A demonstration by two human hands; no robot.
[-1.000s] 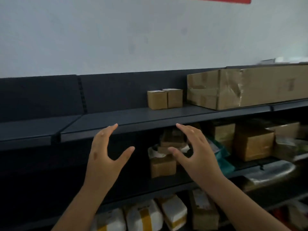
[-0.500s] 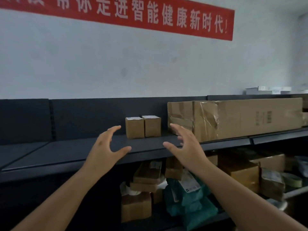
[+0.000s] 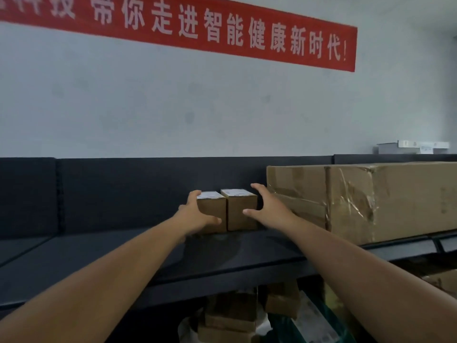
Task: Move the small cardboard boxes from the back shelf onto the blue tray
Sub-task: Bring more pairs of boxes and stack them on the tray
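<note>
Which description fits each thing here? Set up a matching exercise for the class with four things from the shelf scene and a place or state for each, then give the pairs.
Things:
1. left hand
2. right hand
3. long taped brown cardboard carton
4. red banner with white characters

Descriptions:
A. hangs on the pale wall
B. lies at the right end of the dark shelf
C. wraps the left small cardboard box
D. open, beside the right small cardboard box

Pairs: 1-C, 2-D, 3-B, 4-A
</note>
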